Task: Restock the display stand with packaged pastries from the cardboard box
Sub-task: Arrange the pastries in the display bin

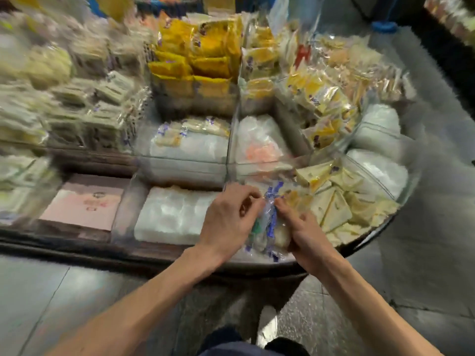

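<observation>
Pink card, seemingly a flat box [84,201], is lying at the far left of the display stand [372,237], below smeared stacks of pale packets [84,109] that motion blur is making too soft to read. Just to its right a white wrapped block [174,217] is filling one clear-walled compartment, with yellow packets [203,52] standing in the tier behind.

Next, the left hand [231,217] is curling its fingers round the near side of a bundle of packaged pastries [267,224], clear wrappers with blue print. The right hand [302,228] is gripping the other side, so the two are clamping the bundle between them over the front compartment, at the stand's near edge. Triangular pastries [334,209] are lying heaped just beside it on the right, and white bags [380,173] are sitting beyond those along the curved rim.

The step in hand seems to be the placing of this bundle into its slot. The next move is probably calling for lowering it, easing both grips off and squaring the packets beside the triangles.

How many packets the bundle is holding is hard to tell. The hands are covering the compartment floor, and the cardboard box is not showing anywhere.
</observation>
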